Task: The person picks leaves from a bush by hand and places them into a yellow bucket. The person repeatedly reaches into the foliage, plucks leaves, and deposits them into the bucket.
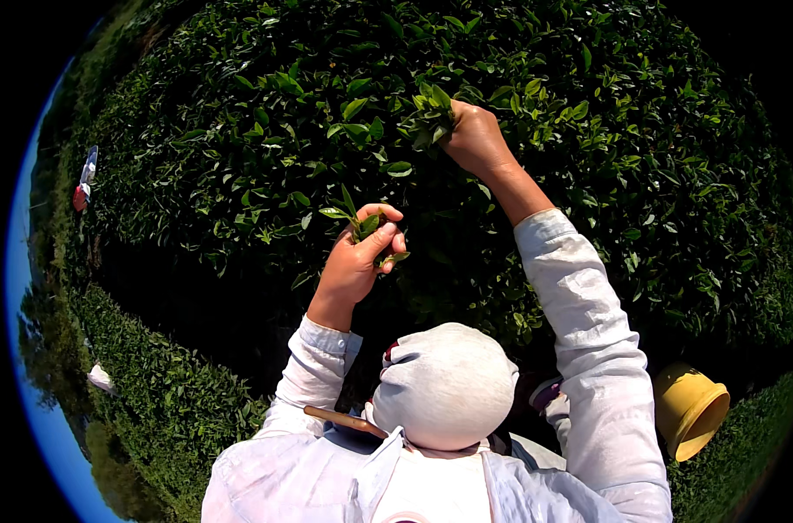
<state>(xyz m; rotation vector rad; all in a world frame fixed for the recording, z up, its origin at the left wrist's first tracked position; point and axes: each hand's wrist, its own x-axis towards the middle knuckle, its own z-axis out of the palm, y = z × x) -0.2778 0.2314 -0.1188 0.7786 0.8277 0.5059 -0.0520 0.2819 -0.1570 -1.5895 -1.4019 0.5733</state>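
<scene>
Dense green leafy bushes [291, 118], which look like tea plants, fill the upper part of the view. My left hand [363, 252] is raised in front of their shaded side, its fingers curled around a few picked leafy shoots [368, 225]. Farther up and to the right, my right hand [471, 134] is closed around a larger bunch of green leaves [432, 118] at the surface of the bush. Whether some of those leaves are still attached to stems cannot be told. Both arms wear light long sleeves.
A yellow bucket [697, 415] lies tilted at lower right. A rounded pale cloth [445, 386] is at my chest, beside a brown stick-like piece [345, 420]. Another hedge row [167, 386] runs at lower left. Small white and red shapes [85, 178] show at far left.
</scene>
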